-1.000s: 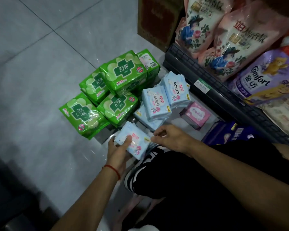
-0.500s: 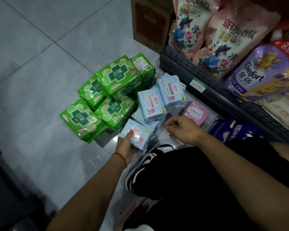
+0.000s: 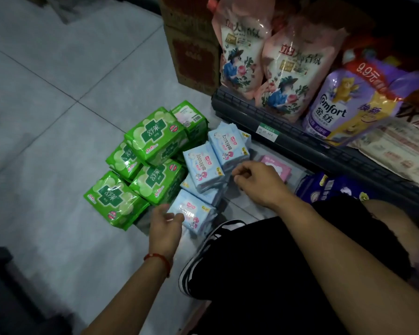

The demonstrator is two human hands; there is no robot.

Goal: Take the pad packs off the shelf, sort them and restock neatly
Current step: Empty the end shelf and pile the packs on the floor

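Our left hand point(image 3: 166, 224) rests loosely open against the near blue pack point(image 3: 196, 213) on the floor, right of the green packs point(image 3: 153, 151). Our right hand point(image 3: 257, 180) hangs curled, empty. These seem light, soft, slippery; we'd pinch across the short edges.

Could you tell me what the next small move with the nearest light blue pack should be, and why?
Probably the left hand should lift the nearest light blue pack onto the light blue pile. That pack lies apart on the floor, closest to the shoe, while the other blue packs are stacked beside the green packs. The right hand hovers by the pile, holding nothing visible.
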